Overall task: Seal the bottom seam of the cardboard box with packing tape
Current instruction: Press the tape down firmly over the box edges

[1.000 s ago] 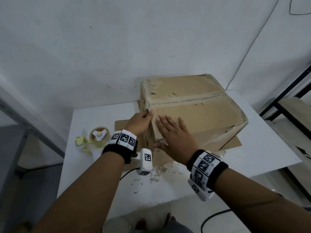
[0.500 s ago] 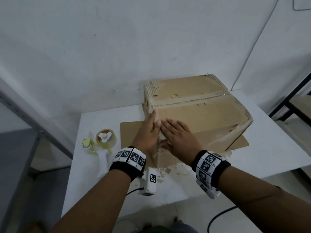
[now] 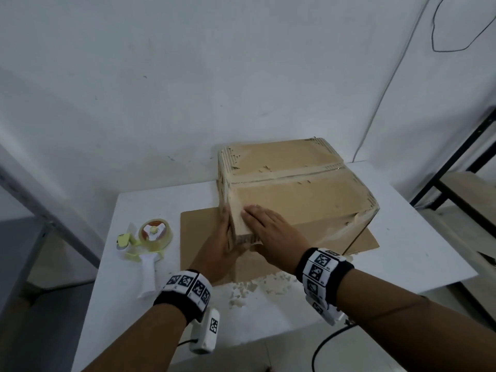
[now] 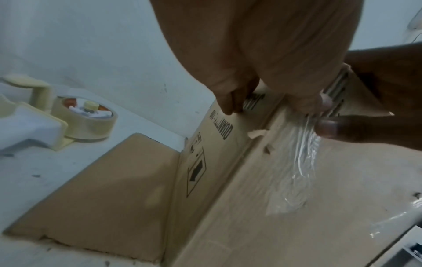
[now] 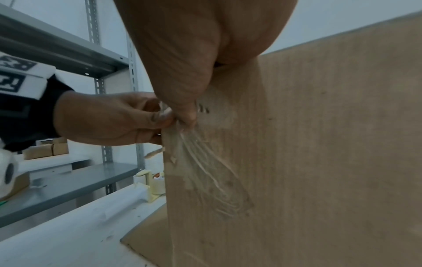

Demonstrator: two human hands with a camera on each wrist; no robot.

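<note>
The cardboard box point(image 3: 300, 200) stands bottom up on the white table point(image 3: 416, 251), with a strip of tape point(image 3: 284, 174) along its seam. My left hand point(image 3: 218, 245) lies against the box's left side at the near corner, fingers straight. My right hand point(image 3: 268, 226) lies flat on top by the same corner. In the wrist views both thumbs press a wrinkled end of clear tape point(image 4: 303, 162) point(image 5: 205, 171) onto the front face just below the corner. The tape dispenser point(image 3: 153, 234) lies on the table to the left, untouched.
A flat cardboard sheet point(image 3: 198, 232) lies under the box. Torn cardboard scraps point(image 3: 249, 288) litter the table's near edge. A grey metal shelf point(image 3: 40, 210) stands at the left and a dark frame point(image 3: 456, 170) at the right. The white wall is close behind the box.
Both hands have slid along the box's left top edge toward me, to the near corner. The left hand has dropped from the top edge onto the side panel.
</note>
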